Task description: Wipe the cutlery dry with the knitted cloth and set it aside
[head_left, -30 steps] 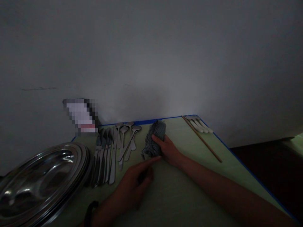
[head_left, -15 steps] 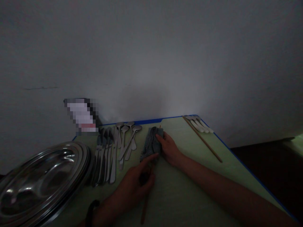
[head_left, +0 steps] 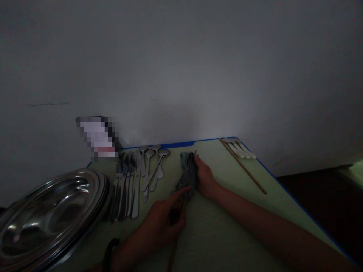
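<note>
My right hand (head_left: 204, 177) grips a grey-blue woven cloth (head_left: 185, 174) bunched around the far end of a thin wooden chopstick (head_left: 173, 245) on the pale green table (head_left: 227, 226). The stick's tip pokes out past the cloth near the table's far edge. My left hand (head_left: 164, 221) pinches the chopstick's shaft just below the cloth, index finger pointing at the cloth; the stick's near end runs out of the bottom of the view. A dark band sits on my left wrist.
Several metal spoons and knives (head_left: 136, 177) lie in a row left of the cloth. Stacked steel plates (head_left: 48, 215) sit at the left. A second chopstick (head_left: 242, 166) and white-handled utensils (head_left: 241, 148) lie at the far right corner. A blurred box (head_left: 98, 138) leans on the wall.
My right hand has rolled the cloth tighter around the chopstick and slid it toward the far tip. The left hand, first only pointing, now pinches the shaft.
</note>
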A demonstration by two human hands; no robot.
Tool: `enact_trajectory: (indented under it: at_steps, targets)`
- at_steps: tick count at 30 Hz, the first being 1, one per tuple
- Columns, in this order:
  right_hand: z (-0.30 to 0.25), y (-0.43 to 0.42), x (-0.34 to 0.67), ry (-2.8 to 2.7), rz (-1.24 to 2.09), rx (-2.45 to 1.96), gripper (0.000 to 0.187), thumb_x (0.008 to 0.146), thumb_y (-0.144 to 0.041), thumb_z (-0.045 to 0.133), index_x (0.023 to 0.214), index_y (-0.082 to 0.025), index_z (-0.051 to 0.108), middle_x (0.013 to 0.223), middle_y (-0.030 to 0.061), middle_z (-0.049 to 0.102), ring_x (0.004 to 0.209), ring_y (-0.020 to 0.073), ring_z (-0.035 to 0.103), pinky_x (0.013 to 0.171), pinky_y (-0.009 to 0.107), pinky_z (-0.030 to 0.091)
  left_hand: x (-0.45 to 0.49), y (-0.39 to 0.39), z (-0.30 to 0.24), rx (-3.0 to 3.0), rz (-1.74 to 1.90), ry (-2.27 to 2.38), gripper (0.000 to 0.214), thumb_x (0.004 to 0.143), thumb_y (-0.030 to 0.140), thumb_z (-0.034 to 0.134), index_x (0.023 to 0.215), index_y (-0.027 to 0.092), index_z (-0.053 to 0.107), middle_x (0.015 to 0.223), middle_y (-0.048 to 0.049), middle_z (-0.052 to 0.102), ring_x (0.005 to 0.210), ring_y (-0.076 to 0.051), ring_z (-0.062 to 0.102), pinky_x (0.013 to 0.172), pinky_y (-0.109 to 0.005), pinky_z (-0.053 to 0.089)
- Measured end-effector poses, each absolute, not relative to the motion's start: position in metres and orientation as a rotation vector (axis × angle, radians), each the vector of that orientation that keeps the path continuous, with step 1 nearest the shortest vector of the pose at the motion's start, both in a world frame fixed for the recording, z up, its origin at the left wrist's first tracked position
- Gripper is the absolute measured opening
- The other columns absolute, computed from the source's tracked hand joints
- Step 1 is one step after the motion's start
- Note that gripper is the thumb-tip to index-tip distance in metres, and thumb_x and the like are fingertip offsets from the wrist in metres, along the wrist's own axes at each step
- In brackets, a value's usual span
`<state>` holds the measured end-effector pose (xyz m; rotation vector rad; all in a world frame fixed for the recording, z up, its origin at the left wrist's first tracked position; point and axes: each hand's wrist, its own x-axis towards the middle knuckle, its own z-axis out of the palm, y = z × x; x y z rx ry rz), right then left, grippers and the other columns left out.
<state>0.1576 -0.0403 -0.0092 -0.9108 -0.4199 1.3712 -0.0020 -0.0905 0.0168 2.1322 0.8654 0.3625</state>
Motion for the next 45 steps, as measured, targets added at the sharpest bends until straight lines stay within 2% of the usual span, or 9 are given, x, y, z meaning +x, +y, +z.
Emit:
enact_trajectory:
  at_steps: [3, 8, 27, 35, 45]
  targets:
    - [-0.007, -0.039, 0.157, -0.308, 1.468, -0.891, 0.037, 0.076, -0.053, 0.05, 0.084, -0.019, 0.062, 0.075, 0.0036, 0.066, 0.079, 0.0189, 0.06, 0.068, 0.032, 0.046, -0.003, -0.09, 0.014, 2.115, 0.369, 0.868, 0.056, 0.077, 0.013, 0.042, 0.132, 0.019, 0.034, 0.064, 0.0057, 0.053, 0.054, -0.009, 0.046, 0.049, -0.018, 0.034]
    - [-0.014, -0.039, 0.16, -0.506, 1.365, -0.897, 0.026, 0.072, -0.044, 0.059, 0.084, -0.022, 0.062, 0.082, -0.0006, 0.067, 0.084, 0.0169, 0.059, 0.074, 0.03, 0.045, -0.004, -0.09, 0.015, 2.104, 0.367, 0.868, 0.056, 0.076, 0.012, 0.043, 0.131, 0.02, 0.034, 0.066, 0.0056, 0.054, 0.054, -0.009, 0.047, 0.05, -0.018, 0.035]
    - [-0.005, -0.045, 0.158, -0.586, 1.385, -0.914, 0.026, 0.071, -0.041, 0.06, 0.089, -0.023, 0.062, 0.084, -0.0009, 0.067, 0.087, 0.0172, 0.058, 0.075, 0.029, 0.044, -0.002, -0.091, 0.02, 2.149, 0.326, 0.85, 0.058, 0.073, 0.009, 0.042, 0.13, 0.018, 0.036, 0.064, 0.006, 0.055, 0.052, -0.009, 0.047, 0.05, -0.018, 0.035]
    - [-0.013, -0.041, 0.16, -0.634, 1.358, -0.929, 0.026, 0.073, -0.042, 0.059, 0.091, -0.025, 0.063, 0.088, -0.0014, 0.066, 0.086, 0.0161, 0.059, 0.081, 0.03, 0.042, -0.003, -0.092, 0.019, 2.168, 0.334, 0.869, 0.057, 0.075, 0.01, 0.043, 0.13, 0.019, 0.036, 0.064, 0.0058, 0.055, 0.053, -0.009, 0.047, 0.049, -0.017, 0.034]
    - [-0.007, -0.043, 0.159, -0.605, 1.384, -0.93, 0.027, 0.071, -0.042, 0.06, 0.09, -0.024, 0.063, 0.085, -0.0007, 0.067, 0.087, 0.0176, 0.059, 0.077, 0.031, 0.044, -0.003, -0.093, 0.017, 2.142, 0.319, 0.871, 0.06, 0.074, 0.009, 0.044, 0.132, 0.02, 0.034, 0.063, 0.0069, 0.053, 0.052, -0.008, 0.046, 0.049, -0.017, 0.034]
